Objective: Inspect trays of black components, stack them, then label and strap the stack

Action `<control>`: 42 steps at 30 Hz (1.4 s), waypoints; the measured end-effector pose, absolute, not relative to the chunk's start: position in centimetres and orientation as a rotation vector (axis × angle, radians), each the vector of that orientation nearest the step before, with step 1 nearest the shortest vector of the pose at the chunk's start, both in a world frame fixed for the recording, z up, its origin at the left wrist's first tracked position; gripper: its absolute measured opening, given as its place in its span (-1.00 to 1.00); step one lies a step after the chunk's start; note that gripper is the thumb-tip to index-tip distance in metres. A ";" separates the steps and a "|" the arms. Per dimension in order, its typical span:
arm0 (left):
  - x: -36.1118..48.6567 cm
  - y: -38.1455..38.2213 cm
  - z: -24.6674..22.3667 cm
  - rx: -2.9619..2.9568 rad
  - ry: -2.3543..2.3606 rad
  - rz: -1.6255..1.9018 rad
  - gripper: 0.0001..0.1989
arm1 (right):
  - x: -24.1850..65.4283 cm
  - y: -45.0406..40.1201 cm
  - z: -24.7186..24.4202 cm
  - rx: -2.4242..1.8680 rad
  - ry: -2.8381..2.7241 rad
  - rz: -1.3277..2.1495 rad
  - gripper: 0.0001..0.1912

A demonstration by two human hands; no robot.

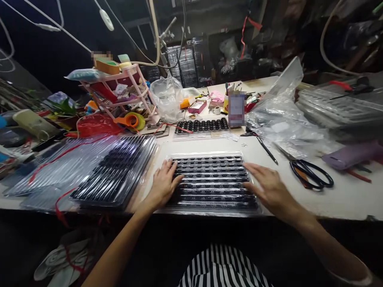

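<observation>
A clear plastic tray [209, 184] filled with rows of black parts lies flat near the table's front edge. Flat on its left side rests my left hand [164, 181], fingers apart and thumb over the rows. At the opposite side, my right hand [266, 185] touches the tray's right edge with its fingers stretched out, slightly blurred. Neither hand grips anything. To the left stands a stack of similar filled trays [110, 175], beside clear plastic sheets or trays [66, 159]. Behind the middle tray sits another tray of small black pieces [202, 125].
Black-handled scissors [312, 173] and a dark pen-like tool [265, 148] lie on the right. Crumpled clear plastic bags [287, 119] spread behind them. A pink rack [119, 87], an orange tape dispenser [131, 120] and red ribbon [60, 157] occupy the left. Cables hang overhead.
</observation>
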State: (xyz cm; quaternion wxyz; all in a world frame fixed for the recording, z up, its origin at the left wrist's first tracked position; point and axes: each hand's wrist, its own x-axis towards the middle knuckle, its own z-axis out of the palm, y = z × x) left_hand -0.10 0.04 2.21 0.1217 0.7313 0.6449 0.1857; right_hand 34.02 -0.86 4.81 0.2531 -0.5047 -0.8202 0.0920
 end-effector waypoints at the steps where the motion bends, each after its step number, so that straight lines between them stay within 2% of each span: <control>1: 0.8 0.0 2.0 2.214 1.851 0.438 -0.35 | 33.0 -0.3 4.4 -1.317 -2.377 0.190 -0.35; 7: 3.0 -0.4 0.9 2.386 1.854 0.036 -0.27 | 29.6 1.8 2.6 -1.244 -2.806 0.251 -0.15; 16: 1.7 -0.5 1.6 2.441 1.840 -0.029 -0.26 | 28.4 4.5 2.0 -1.276 -2.766 0.193 -0.17; 19: -1.0 -1.6 1.0 2.308 1.877 0.072 -0.31 | 29.8 3.8 1.3 -1.359 -2.641 0.118 -0.36; 22: -2.9 -3.1 0.3 2.185 1.923 0.343 -0.40 | 32.5 2.0 0.7 -1.404 -2.496 0.072 -0.50; 26: -3.5 -5.0 0.7 2.138 1.795 0.602 -0.47 | 37.0 -1.0 0.7 -1.213 -2.511 0.149 -0.52; 30: -4.3 -7.7 2.0 2.192 1.481 0.455 -0.54 | 41.1 -4.3 1.7 -1.093 -2.612 0.284 -0.36; 33: -4.9 -9.8 1.0 2.396 1.394 0.381 -0.43 | 42.4 -6.6 1.8 -1.134 -2.671 0.284 -0.30; 38: -4.2 -10.5 -2.3 2.620 1.503 0.793 -0.43 | 42.1 -7.5 0.1 -1.006 -2.472 0.079 -0.36; 42: -3.1 -8.5 -1.0 2.503 1.446 0.996 -0.59 | 42.3 -5.0 0.6 -0.987 -2.328 0.143 -0.59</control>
